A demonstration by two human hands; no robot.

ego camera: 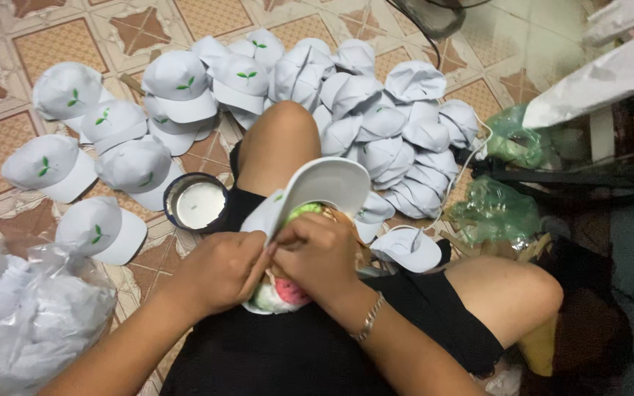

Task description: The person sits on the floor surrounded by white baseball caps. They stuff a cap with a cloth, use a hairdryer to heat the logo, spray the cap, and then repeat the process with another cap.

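Both hands are closed on a white cap (317,187) held over the lap, with the left hand (218,271) and the right hand (321,257) pinched together at its inner band, brim pointing away. Beneath the cap a rounded pink and green form (284,292) is partly hidden by the fingers. Left of the cap a round tin of white paste (197,203) is set on the tiled floor (45,44). Beyond the cap, finished caps (177,81) are piled; at its far left lies a clear bag (27,315).

The cap (317,187) I hold is matt white cloth; my bracelet (368,317) is shiny metal; the floor (60,44) is glossy tile.
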